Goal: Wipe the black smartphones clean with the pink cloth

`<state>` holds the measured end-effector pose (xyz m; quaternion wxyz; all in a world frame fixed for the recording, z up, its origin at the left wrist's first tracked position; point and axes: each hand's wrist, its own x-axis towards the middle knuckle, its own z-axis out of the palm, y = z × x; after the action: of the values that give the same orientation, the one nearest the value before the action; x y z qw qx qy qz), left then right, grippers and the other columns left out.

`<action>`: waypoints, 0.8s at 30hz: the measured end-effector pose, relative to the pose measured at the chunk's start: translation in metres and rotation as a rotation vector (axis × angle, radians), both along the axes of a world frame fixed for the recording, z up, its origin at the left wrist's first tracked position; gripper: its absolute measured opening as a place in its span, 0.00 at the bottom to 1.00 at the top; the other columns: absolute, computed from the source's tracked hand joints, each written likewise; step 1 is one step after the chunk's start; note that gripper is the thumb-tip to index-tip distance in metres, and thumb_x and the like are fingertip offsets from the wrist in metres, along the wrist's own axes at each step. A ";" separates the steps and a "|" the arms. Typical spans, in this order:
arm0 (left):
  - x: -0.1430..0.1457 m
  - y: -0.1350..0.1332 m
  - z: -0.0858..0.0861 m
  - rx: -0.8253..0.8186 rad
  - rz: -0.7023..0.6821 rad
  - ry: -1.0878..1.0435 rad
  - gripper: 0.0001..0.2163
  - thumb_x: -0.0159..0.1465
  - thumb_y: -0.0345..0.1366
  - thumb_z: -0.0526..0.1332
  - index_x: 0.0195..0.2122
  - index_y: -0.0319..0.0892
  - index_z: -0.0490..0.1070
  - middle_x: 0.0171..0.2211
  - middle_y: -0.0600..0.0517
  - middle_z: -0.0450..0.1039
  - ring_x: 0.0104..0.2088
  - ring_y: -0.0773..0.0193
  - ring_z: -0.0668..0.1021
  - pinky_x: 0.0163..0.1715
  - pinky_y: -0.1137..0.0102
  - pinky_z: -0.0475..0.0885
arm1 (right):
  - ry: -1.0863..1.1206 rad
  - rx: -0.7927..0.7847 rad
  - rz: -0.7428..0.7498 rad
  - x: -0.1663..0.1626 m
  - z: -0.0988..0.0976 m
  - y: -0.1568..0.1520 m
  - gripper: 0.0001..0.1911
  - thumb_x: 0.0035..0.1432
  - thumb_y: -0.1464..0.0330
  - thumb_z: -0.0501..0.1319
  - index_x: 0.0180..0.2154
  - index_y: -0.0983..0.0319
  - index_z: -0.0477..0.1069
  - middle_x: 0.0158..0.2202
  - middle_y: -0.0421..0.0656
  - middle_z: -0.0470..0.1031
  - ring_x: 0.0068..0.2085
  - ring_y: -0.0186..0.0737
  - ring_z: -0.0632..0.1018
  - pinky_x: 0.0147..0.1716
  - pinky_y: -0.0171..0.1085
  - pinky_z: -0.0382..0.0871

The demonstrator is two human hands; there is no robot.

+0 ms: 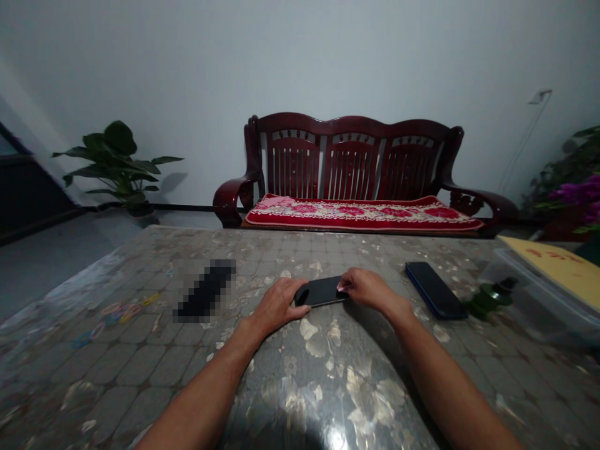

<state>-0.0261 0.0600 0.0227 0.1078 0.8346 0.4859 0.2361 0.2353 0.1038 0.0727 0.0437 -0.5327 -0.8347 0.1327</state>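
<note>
A black phone [321, 291] lies flat on the patterned table [300, 375], near its middle. My left hand [279, 305] grips the phone's left end, with the thumb along its near edge. My right hand [365, 288] pinches the phone's right end with curled fingers. Both forearms reach in from the bottom of the view.
A second dark phone [435, 289] lies to the right. A blurred dark object [205, 291] and several coloured rubber bands [122, 312] lie to the left. A clear plastic box with a yellow sheet [553, 281] and a green item [487, 300] sit at right. A wooden bench [356, 172] stands behind.
</note>
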 end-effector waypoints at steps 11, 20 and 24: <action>0.004 0.004 -0.002 0.016 0.010 0.058 0.13 0.68 0.37 0.60 0.52 0.46 0.74 0.48 0.50 0.79 0.49 0.54 0.77 0.54 0.63 0.69 | 0.134 0.125 0.074 -0.017 0.014 -0.017 0.15 0.59 0.75 0.58 0.43 0.58 0.81 0.42 0.45 0.80 0.44 0.41 0.78 0.42 0.32 0.65; 0.006 0.005 0.001 -0.020 0.028 0.007 0.13 0.71 0.42 0.57 0.52 0.49 0.76 0.46 0.52 0.80 0.47 0.55 0.78 0.51 0.64 0.70 | 0.182 0.233 0.022 -0.040 0.018 -0.042 0.13 0.63 0.74 0.57 0.44 0.60 0.78 0.41 0.46 0.76 0.40 0.39 0.76 0.38 0.33 0.64; 0.005 0.006 0.000 -0.013 0.016 -0.014 0.13 0.71 0.43 0.56 0.51 0.50 0.76 0.45 0.52 0.81 0.47 0.55 0.79 0.51 0.64 0.70 | 0.153 0.253 0.090 -0.057 0.003 -0.052 0.14 0.64 0.75 0.55 0.46 0.60 0.77 0.43 0.47 0.75 0.42 0.40 0.76 0.40 0.33 0.64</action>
<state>-0.0213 0.0658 0.0225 0.1145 0.8284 0.4932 0.2398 0.1784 0.0514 0.0759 0.1679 -0.4732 -0.8621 0.0686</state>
